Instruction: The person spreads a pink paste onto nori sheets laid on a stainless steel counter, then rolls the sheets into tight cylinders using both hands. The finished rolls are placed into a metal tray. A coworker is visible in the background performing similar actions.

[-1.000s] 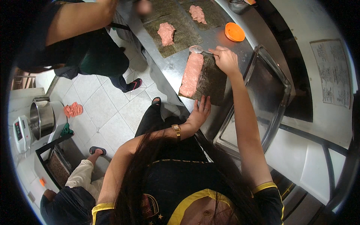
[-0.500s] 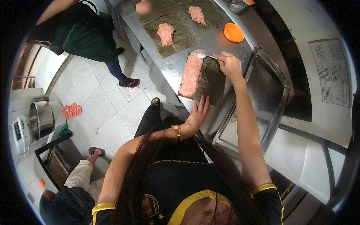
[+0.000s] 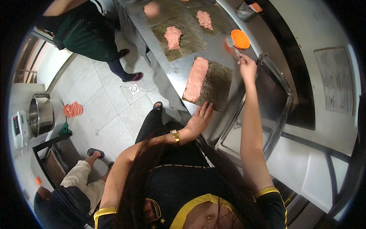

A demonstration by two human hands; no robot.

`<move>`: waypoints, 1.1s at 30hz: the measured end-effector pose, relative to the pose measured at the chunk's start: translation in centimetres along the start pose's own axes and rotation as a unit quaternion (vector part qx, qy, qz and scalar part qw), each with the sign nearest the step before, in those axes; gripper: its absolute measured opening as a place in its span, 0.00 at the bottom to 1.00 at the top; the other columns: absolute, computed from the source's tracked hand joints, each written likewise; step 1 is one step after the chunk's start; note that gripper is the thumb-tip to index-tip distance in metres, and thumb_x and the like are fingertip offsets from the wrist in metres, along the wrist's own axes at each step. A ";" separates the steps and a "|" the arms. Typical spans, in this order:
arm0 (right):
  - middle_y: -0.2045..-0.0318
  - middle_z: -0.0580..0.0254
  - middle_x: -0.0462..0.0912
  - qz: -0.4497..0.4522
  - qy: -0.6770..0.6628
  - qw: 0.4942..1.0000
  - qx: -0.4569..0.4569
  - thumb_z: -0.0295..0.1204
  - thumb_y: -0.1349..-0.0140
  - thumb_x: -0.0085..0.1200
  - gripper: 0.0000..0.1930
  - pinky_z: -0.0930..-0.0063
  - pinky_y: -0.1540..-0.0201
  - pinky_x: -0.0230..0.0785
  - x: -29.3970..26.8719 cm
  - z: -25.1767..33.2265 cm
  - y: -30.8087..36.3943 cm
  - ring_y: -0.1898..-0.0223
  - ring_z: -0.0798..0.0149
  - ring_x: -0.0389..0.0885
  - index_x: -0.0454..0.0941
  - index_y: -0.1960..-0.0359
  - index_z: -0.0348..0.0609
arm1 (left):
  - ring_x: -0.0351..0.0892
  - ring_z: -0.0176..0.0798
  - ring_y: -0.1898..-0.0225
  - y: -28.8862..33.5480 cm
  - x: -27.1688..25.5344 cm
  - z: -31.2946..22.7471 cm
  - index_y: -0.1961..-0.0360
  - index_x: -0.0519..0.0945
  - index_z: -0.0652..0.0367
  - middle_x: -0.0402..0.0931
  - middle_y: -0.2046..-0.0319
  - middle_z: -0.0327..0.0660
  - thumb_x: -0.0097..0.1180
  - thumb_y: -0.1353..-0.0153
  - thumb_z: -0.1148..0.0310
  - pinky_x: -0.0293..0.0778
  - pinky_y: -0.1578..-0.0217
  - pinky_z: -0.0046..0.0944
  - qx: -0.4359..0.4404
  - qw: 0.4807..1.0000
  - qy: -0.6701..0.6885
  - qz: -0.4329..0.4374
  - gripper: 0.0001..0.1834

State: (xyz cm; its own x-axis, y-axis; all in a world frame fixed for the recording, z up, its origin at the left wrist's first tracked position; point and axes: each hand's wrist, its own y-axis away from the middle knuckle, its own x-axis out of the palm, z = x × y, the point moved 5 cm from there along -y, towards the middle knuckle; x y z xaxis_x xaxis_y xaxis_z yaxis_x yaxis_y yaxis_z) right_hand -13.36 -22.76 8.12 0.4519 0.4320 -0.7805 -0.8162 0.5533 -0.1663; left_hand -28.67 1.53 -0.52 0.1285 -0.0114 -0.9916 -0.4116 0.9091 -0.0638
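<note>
Head view, sole entry: one right hand (image 3: 248, 66), its fingers pinching the handle of a metal spoon (image 3: 230, 42), the spoon's blurred head lying just left of an orange bowl (image 3: 240, 39) at the far right of the tabletop (image 3: 178, 70); whether spoon and bowl are touching, and what the bowl is holding, cannot be told. One left hand (image 3: 199, 119), fingers somewhat spread, its fingertips resting at the near edge of a dark sheet (image 3: 220, 82). One strip of pink paste (image 3: 196, 79), lying along the left side of that sheet and running from its far edge to its near edge, the right side showing dark and bare. One second sheet (image 3: 190, 50), lying farther off to the left and carrying a rough pink mound (image 3: 173, 37); one third sheet (image 3: 221, 23), farther still, carrying a smaller mound (image 3: 204, 20). One metal tray (image 3: 271, 91), standing to the right of the work. Step in hand, by judgement: spreading and smoothing the paste, the spoon apparently being seen to at the bowl. A next stroke would be calling for a lightly held spoon, flat over the strip, with the left hand steadying the sheet.
</note>
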 end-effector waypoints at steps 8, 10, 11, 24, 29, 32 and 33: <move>0.71 0.71 0.79 0.045 -0.428 0.871 0.237 0.23 0.37 0.49 0.11 0.86 0.74 0.62 2.8 -9.2 -1.7 0.76 0.78 0.72 0.81 0.55 0.42 | 0.63 0.57 0.38 3.7 -4.9 6.0 0.45 0.69 0.66 0.59 0.38 0.56 0.52 0.42 0.70 0.66 0.42 0.49 0.061 0.915 0.393 -0.066 0.23; 0.70 0.71 0.80 0.026 -0.453 0.856 0.248 0.22 0.37 0.50 0.11 0.86 0.73 0.64 3.1 -9.9 -1.6 0.75 0.77 0.73 0.81 0.55 0.41 | 0.70 0.53 0.44 4.8 -6.2 9.1 0.49 0.71 0.65 0.64 0.42 0.53 0.55 0.45 0.72 0.70 0.46 0.45 -0.004 0.899 0.433 -0.058 0.21; 0.70 0.69 0.80 0.035 -0.465 0.855 0.227 0.22 0.37 0.50 0.11 0.86 0.73 0.65 2.7 -9.7 -1.6 0.75 0.77 0.74 0.80 0.54 0.40 | 0.73 0.53 0.48 5.5 -6.4 10.6 0.51 0.72 0.65 0.67 0.45 0.50 0.56 0.45 0.72 0.71 0.49 0.45 -0.053 0.894 0.444 -0.028 0.20; 0.67 0.58 0.79 0.169 -0.068 0.981 -0.065 0.18 0.42 0.48 0.18 0.73 0.64 0.70 -0.3 3.1 14.6 0.71 0.63 0.77 0.78 0.50 0.43 | 0.79 0.32 0.73 10.7 2.1 15.8 0.62 0.82 0.64 0.81 0.74 0.43 0.57 0.41 0.68 0.73 0.68 0.32 -0.381 0.703 0.600 -0.024 0.11; 0.70 0.58 0.75 0.133 0.052 0.984 -0.110 0.20 0.41 0.46 0.18 0.71 0.64 0.69 -0.8 4.7 16.5 0.71 0.60 0.75 0.78 0.49 0.45 | 0.76 0.26 0.75 7.0 2.9 15.7 0.66 0.83 0.63 0.80 0.77 0.36 0.57 0.38 0.62 0.72 0.70 0.30 -0.359 0.701 0.615 0.045 0.13; 0.65 0.57 0.75 0.138 0.147 0.966 -0.159 0.25 0.42 0.49 0.17 0.60 0.61 0.72 -0.6 5.7 17.1 0.62 0.52 0.78 0.77 0.51 0.50 | 0.76 0.27 0.75 6.3 4.2 15.7 0.69 0.84 0.63 0.80 0.78 0.35 0.58 0.39 0.60 0.72 0.71 0.31 -0.364 0.665 0.647 0.082 0.14; 0.66 0.57 0.75 0.147 0.155 0.962 -0.169 0.25 0.42 0.49 0.17 0.59 0.61 0.72 -0.3 5.8 17.5 0.62 0.52 0.78 0.77 0.51 0.50 | 0.77 0.29 0.76 6.4 4.4 15.6 0.71 0.84 0.62 0.80 0.79 0.36 0.59 0.41 0.60 0.73 0.71 0.32 -0.372 0.669 0.639 0.079 0.14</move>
State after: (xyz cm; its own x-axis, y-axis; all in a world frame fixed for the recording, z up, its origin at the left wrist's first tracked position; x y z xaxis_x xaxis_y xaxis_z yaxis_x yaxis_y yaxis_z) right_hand -25.70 -9.07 8.99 0.0982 0.2727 -0.9571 -0.9863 0.1544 -0.0572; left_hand -16.65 13.84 -3.56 -0.6503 -0.7180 -0.2482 -0.7244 0.4879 0.4870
